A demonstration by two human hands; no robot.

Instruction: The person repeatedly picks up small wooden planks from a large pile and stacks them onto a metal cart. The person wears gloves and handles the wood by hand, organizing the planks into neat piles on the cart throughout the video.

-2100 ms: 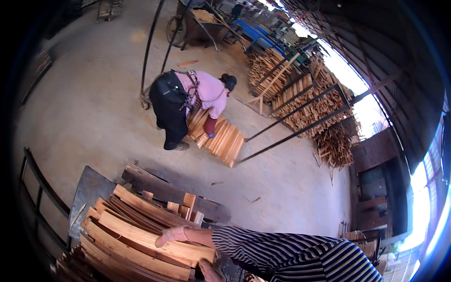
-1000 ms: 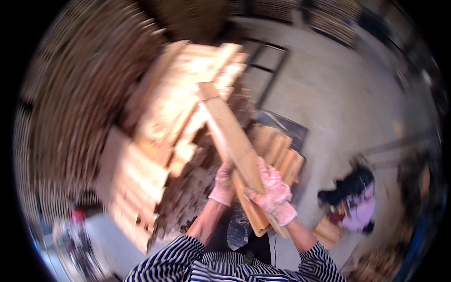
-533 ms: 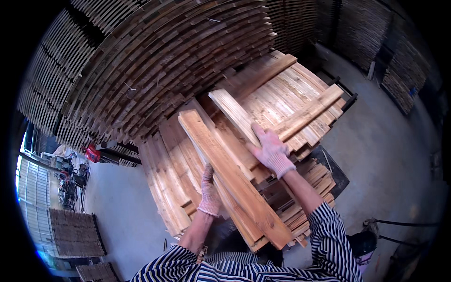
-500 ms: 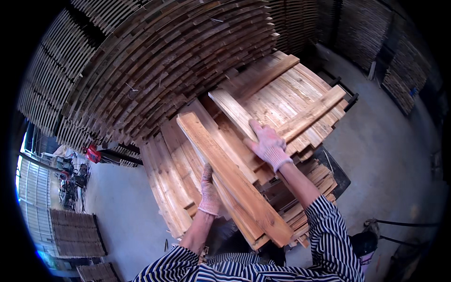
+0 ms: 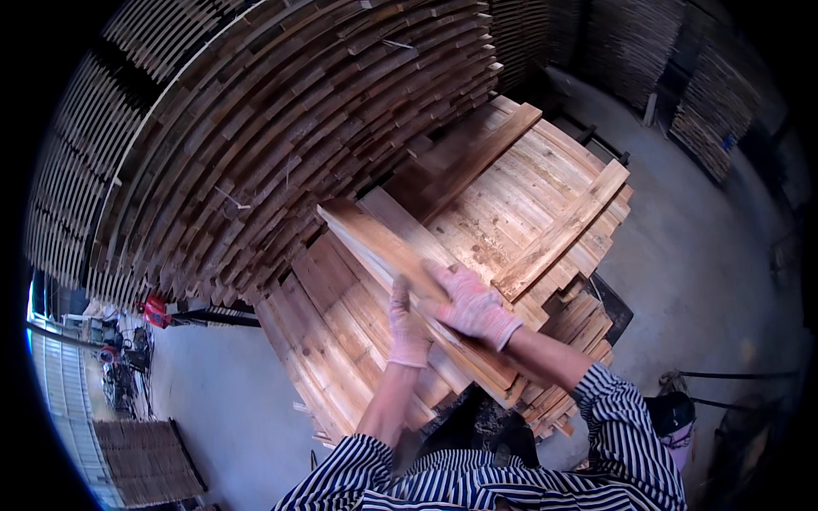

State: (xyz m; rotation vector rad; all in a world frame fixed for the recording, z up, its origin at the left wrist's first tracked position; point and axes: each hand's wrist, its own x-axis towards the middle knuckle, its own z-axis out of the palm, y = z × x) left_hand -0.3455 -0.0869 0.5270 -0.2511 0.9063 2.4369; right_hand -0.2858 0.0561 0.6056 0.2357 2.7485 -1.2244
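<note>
Several narrow boards (image 5: 368,232) are lying slantwise between our hands, their far end pointing toward the tall stack of lumber (image 5: 256,153) and their near end toward us, above a broad spread of planks (image 5: 328,341). Our right hand (image 5: 473,307) is gripping the boards from above, its grip narrow and closing over their upper face around the middle. Our left hand (image 5: 409,328) is pressing against their left side, just beside the right; its fingers are partly hidden, so we cannot tell how far that grip is wrapping beneath. Exactly how many boards we are holding is also unclear, as our hands and some blur are hiding the edges. On the right, two crosswise strips (image 5: 562,228) are resting on another layer of planks (image 5: 503,230), and shorter wood pieces (image 5: 584,328) are sitting lower down beside it. By our judgement, we are steadying the boards with both hands as one load; the next move seems to be calling for an even hold from both sides, so that they are not sliding apart, and for minding the strips near them.
</note>
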